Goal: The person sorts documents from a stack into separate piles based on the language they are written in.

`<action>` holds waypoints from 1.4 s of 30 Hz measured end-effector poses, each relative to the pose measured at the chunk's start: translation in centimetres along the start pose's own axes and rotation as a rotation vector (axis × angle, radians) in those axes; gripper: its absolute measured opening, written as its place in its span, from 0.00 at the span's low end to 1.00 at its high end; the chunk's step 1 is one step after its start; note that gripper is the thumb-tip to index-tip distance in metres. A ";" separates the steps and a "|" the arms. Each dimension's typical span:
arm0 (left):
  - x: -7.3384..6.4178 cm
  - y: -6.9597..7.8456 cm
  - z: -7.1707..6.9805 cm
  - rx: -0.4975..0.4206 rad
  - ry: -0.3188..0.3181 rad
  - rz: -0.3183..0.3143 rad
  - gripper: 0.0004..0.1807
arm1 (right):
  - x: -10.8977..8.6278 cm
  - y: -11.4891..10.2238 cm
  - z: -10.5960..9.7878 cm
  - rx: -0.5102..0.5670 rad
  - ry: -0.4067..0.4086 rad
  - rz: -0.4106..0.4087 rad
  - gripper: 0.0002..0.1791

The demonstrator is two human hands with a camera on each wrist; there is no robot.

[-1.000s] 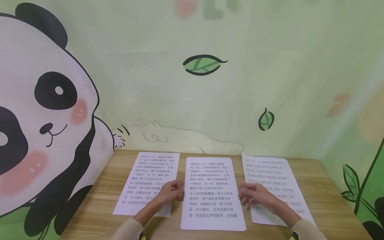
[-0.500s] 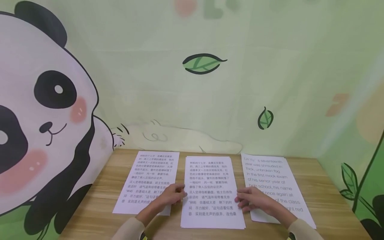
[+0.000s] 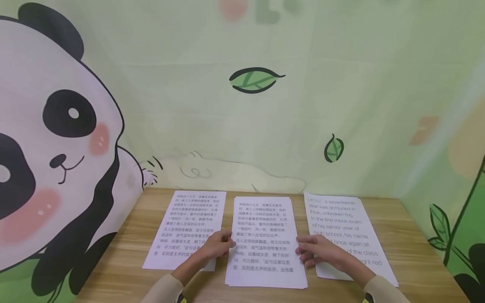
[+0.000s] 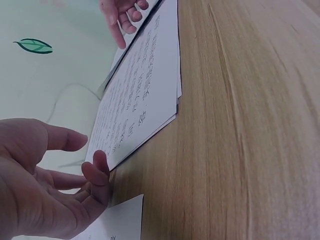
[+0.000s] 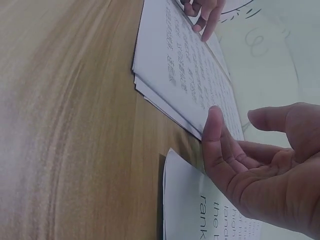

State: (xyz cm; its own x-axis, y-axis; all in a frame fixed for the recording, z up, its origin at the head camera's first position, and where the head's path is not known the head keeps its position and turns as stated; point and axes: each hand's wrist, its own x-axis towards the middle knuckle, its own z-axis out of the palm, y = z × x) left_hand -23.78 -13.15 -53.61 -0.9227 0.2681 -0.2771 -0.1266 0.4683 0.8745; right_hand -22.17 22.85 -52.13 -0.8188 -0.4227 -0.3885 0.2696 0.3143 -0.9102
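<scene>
Head view, read left to right. Far left: panda print (image 3: 64, 113) on the backdrop (image 3: 182, 105). Next: Chinese-text page (image 3: 189, 223), flat on the wood-grain tabletop (image 3: 417, 252), its near right part hidden behind the left hand (image 3: 217, 246). Left hand: fingers loosely bent, thumb apart from them in the left wrist view; no pinch seen. Centre: stack of Chinese-text sheets (image 3: 263, 242), flat between the 2 hands, at least 2 sheets, corners out of line at the near end. Key relation: stack lies just right of the left hand and just left of the right hand (image 3: 316, 250); its long axis runs away from the person, 1 hand at each long side. Neither hand is clearly nearer; fingertips reach each edge, firm contact cannot be told. Right hand: fingers relaxed, thumb apart, nothing clamped. Far right: English-text page (image 3: 335, 219), partly behind that hand.
</scene>
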 end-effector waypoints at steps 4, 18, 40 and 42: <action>0.0 0.0 0.0 -0.004 0.005 -0.009 0.17 | 0.0 0.0 0.1 -0.002 0.014 -0.002 0.35; -0.5 0.6 0.0 -0.001 0.021 -0.001 0.21 | 0.1 0.3 0.2 -0.004 0.056 -0.022 0.33; 0.6 -0.6 0.1 -0.228 0.069 -0.021 0.31 | 1.0 0.2 1.1 0.074 0.178 0.036 0.38; 0.7 -0.9 -0.1 -0.249 0.053 -0.013 0.29 | 0.9 0.0 1.0 0.069 0.179 0.034 0.37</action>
State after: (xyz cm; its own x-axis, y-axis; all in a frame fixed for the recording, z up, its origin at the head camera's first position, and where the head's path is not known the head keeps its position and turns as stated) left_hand -24.32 -13.47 -54.53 -0.9376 0.2157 -0.2729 -0.2177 0.2479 0.9440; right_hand -22.41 21.61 -52.68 -0.8840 -0.2524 -0.3934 0.3282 0.2640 -0.9070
